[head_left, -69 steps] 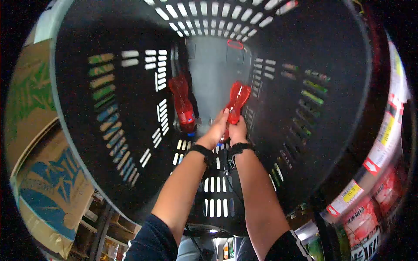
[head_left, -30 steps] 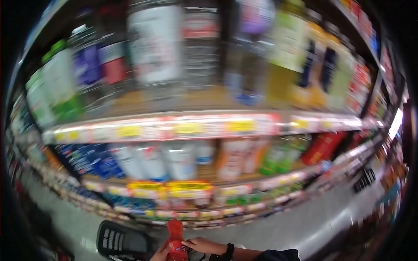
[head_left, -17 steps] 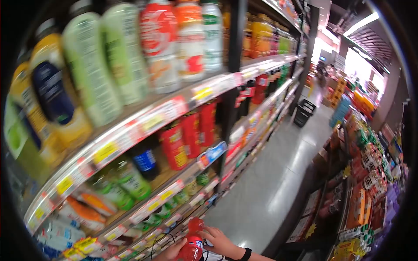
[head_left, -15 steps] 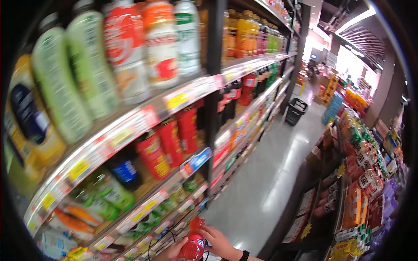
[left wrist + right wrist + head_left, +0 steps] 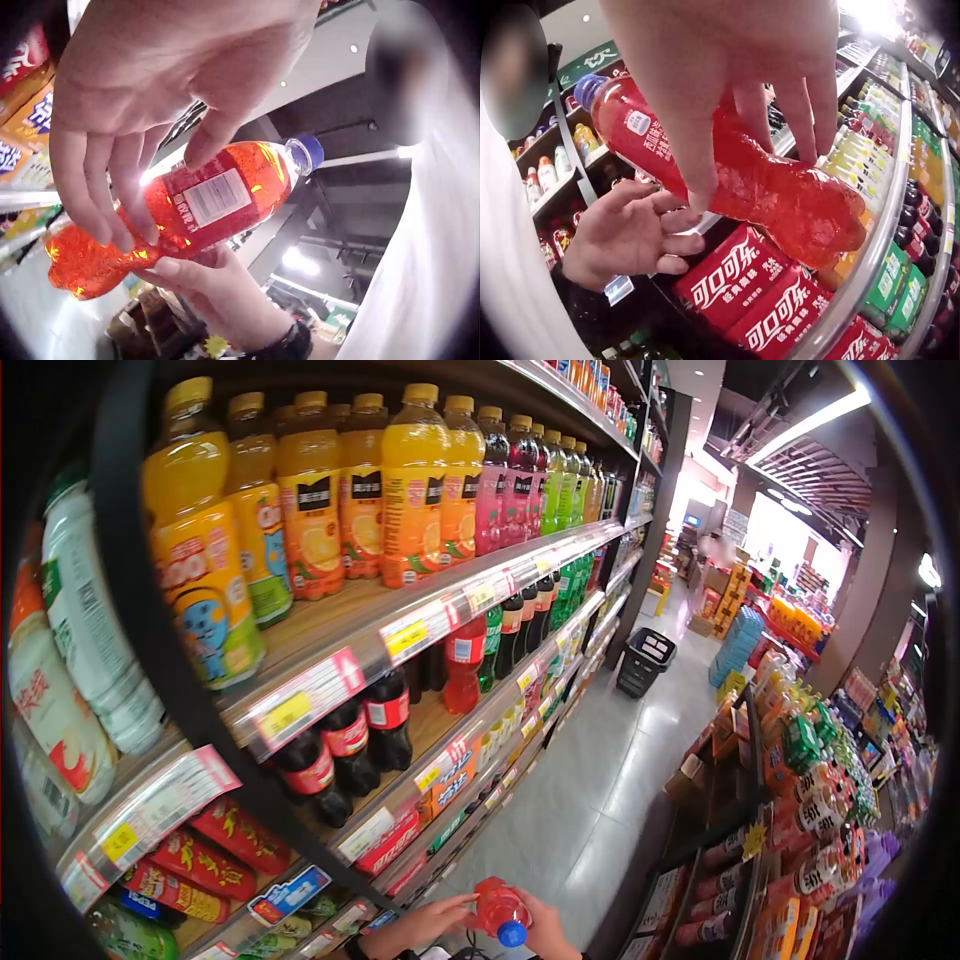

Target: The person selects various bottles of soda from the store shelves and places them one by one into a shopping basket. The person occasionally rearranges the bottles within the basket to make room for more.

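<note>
Low in the head view, a clear plastic soda bottle (image 5: 503,905) of red drink lies between the hands, its blue cap (image 5: 512,933) towards me. My right hand (image 5: 735,82) grips it round the middle, thumb on the near side and fingers over the far side. The left hand (image 5: 187,82) is beside the bottle, its fingers loosely bent and spread, overlapping the red label in the left wrist view. Seen from the right wrist, those left fingers (image 5: 679,223) lie along the bottle's side, not wrapped round it. A white barcode panel (image 5: 219,199) shows on the label.
Shelves of drinks line the left: orange juice bottles (image 5: 415,490), dark cola bottles (image 5: 385,720) and a red drink bottle (image 5: 463,665). A black basket (image 5: 645,660) stands on the aisle floor (image 5: 560,810). Stacked goods (image 5: 800,800) run along the right.
The view has swung from inside a black basket holding another red bottle to the shelves and along the aisle. The bottle has turned cap towards me, and the left hand has loosened.
</note>
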A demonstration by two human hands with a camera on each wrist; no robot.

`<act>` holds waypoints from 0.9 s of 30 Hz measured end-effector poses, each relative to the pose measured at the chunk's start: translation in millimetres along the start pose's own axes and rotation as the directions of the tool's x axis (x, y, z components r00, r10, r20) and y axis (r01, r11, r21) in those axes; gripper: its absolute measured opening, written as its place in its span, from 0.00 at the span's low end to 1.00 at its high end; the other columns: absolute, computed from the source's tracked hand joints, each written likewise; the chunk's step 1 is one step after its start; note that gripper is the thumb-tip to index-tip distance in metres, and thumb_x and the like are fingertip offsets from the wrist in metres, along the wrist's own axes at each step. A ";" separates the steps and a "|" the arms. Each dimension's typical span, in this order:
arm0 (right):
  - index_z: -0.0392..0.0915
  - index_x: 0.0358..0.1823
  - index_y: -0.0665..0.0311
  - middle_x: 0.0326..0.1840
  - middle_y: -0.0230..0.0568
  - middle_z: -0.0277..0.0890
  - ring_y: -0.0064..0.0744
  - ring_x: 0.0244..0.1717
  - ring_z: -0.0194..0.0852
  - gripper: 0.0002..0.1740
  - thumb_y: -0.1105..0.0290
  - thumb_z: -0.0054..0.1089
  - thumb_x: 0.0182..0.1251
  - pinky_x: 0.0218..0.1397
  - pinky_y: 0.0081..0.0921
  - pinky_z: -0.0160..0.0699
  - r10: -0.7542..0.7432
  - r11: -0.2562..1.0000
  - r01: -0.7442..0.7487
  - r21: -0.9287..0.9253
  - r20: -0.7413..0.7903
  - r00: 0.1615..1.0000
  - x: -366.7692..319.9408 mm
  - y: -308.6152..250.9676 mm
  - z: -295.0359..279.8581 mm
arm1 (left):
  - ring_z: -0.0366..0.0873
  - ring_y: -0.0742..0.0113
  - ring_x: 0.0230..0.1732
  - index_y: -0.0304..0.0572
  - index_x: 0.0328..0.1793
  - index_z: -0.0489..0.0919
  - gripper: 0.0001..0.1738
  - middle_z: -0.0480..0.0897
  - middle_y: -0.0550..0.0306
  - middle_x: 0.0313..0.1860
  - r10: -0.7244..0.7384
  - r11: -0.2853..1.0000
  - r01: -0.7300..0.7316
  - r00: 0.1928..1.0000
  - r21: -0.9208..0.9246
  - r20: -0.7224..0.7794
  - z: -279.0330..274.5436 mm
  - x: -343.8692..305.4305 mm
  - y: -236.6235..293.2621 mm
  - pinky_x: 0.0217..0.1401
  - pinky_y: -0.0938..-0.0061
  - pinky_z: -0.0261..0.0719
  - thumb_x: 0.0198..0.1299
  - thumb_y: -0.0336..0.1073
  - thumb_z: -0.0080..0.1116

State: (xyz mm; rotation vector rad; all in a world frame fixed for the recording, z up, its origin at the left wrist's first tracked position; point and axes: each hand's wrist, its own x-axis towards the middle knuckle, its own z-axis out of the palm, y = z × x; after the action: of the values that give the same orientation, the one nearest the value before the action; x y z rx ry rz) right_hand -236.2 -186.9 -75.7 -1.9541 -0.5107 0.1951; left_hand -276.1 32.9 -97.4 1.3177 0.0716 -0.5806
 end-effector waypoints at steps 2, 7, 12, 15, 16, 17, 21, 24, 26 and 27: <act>0.69 0.61 0.59 0.54 0.51 0.76 0.51 0.53 0.76 0.35 0.73 0.67 0.47 0.52 0.38 0.78 0.014 0.998 -0.009 -0.064 0.080 0.997 31.9 38.8 -18.2 | 0.75 0.62 0.58 0.40 0.73 0.58 0.33 0.76 0.48 0.57 0.165 0.913 -0.141 0.986 0.383 -0.033 5.7 28.4 18.2 0.58 0.69 0.74 0.65 0.41 0.54; 0.69 0.62 0.61 0.49 0.52 0.78 0.49 0.49 0.79 0.34 0.68 0.68 0.50 0.49 0.35 0.78 -0.172 0.984 0.178 -0.014 0.205 0.964 123.7 65.0 -64.6 | 0.73 0.62 0.60 0.42 0.74 0.57 0.41 0.68 0.47 0.65 0.547 0.632 -0.236 0.811 0.738 -0.209 36.6 84.2 65.9 0.62 0.67 0.72 0.57 0.37 0.65; 0.68 0.61 0.67 0.53 0.53 0.77 0.45 0.55 0.78 0.36 0.67 0.71 0.48 0.53 0.33 0.78 -0.422 0.901 0.359 0.245 0.293 0.858 212.4 39.7 -101.3 | 0.63 0.51 0.69 0.43 0.74 0.57 0.43 0.63 0.44 0.70 0.650 0.712 -0.217 0.564 0.668 -0.509 74.6 114.1 123.9 0.69 0.64 0.64 0.53 0.40 0.67; 0.68 0.61 0.68 0.61 0.53 0.72 0.41 0.60 0.74 0.38 0.69 0.74 0.46 0.59 0.33 0.75 -0.552 0.821 0.425 0.382 0.335 0.764 248.3 -14.3 -111.8 | 0.57 0.50 0.73 0.40 0.74 0.54 0.48 0.59 0.44 0.72 0.723 0.683 -0.219 0.340 0.697 -0.601 83.3 127.3 137.5 0.72 0.62 0.58 0.50 0.38 0.69; 0.68 0.61 0.67 0.63 0.53 0.70 0.40 0.62 0.72 0.39 0.70 0.75 0.45 0.60 0.33 0.74 -0.627 0.766 0.490 0.416 0.317 0.712 258.7 -24.2 -109.1 | 0.57 0.51 0.73 0.39 0.74 0.52 0.49 0.58 0.44 0.73 0.743 0.669 -0.301 0.237 0.680 -0.626 86.3 135.2 142.3 0.73 0.62 0.57 0.49 0.37 0.70; 0.67 0.62 0.67 0.65 0.52 0.68 0.40 0.64 0.70 0.40 0.71 0.76 0.44 0.62 0.33 0.73 -0.697 0.705 0.550 0.449 0.289 0.656 266.8 -32.1 -105.3 | 0.56 0.52 0.74 0.38 0.74 0.51 0.50 0.56 0.44 0.73 0.753 0.639 -0.380 0.133 0.669 -0.644 85.9 140.8 143.7 0.74 0.62 0.56 0.48 0.36 0.71; 0.61 0.58 0.65 0.66 0.56 0.66 0.46 0.69 0.62 0.40 0.78 0.75 0.43 0.66 0.35 0.69 -0.837 0.493 0.586 0.643 0.166 0.521 304.5 -36.0 -66.4 | 0.59 0.57 0.71 0.42 0.74 0.46 0.60 0.55 0.46 0.72 0.747 0.632 -0.376 0.063 0.677 -0.662 51.2 149.8 149.3 0.71 0.63 0.62 0.38 0.27 0.77; 0.60 0.56 0.66 0.66 0.55 0.66 0.45 0.69 0.62 0.38 0.81 0.73 0.44 0.66 0.33 0.70 -0.759 0.542 0.422 0.726 0.208 0.617 320.1 -31.5 -41.1 | 0.64 0.54 0.69 0.37 0.74 0.50 0.50 0.63 0.42 0.69 0.750 0.635 -0.280 0.002 0.720 -0.661 34.7 150.0 159.8 0.70 0.65 0.62 0.48 0.33 0.70; 0.62 0.56 0.69 0.66 0.53 0.66 0.39 0.64 0.70 0.33 0.84 0.68 0.48 0.62 0.29 0.73 -0.675 0.617 0.340 0.710 0.254 0.693 326.6 -31.9 -31.0 | 0.72 0.49 0.62 0.36 0.73 0.53 0.44 0.72 0.38 0.61 0.731 0.664 -0.170 -0.058 0.728 -0.680 25.7 152.4 166.1 0.65 0.65 0.68 0.54 0.34 0.65; 0.62 0.57 0.69 0.65 0.52 0.67 0.38 0.62 0.71 0.32 0.84 0.66 0.49 0.61 0.28 0.74 -0.659 0.644 0.351 0.679 0.259 0.706 329.9 -35.1 -30.2 | 0.74 0.49 0.60 0.36 0.73 0.54 0.43 0.74 0.38 0.59 0.709 0.689 -0.169 -0.045 0.705 -0.704 24.9 150.9 173.1 0.63 0.65 0.70 0.54 0.35 0.65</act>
State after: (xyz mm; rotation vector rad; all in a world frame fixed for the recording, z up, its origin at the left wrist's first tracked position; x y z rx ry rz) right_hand 60.8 -55.7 -0.8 -1.0512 -1.1907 0.4238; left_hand -77.6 -21.7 7.4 1.8330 0.6129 1.1340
